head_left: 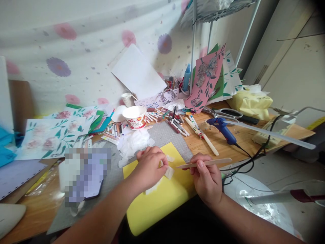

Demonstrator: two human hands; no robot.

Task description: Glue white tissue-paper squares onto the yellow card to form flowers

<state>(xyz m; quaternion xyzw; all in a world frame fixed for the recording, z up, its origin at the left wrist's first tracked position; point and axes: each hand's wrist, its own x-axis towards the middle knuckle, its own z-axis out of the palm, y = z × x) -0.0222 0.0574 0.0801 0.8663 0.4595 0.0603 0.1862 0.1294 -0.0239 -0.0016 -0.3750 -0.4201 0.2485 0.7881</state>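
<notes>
My left hand is closed in a pinch on a small piece of white tissue paper, pressing it onto a yellow sheet of paper that lies on a grey cutting mat. My right hand is closed round a flat wooden stick, whose tip points left toward the tissue piece. More white tissue bits stick to the yellow sheet under my left hand. A loose pile of torn white tissue lies just beyond my left hand.
A paper cup stands behind the tissue pile, with scattered markers beside it. A blue glue gun, scissors and a long glue stick lie right. Floral paper sheets lie left; a pink flower card leans at the back.
</notes>
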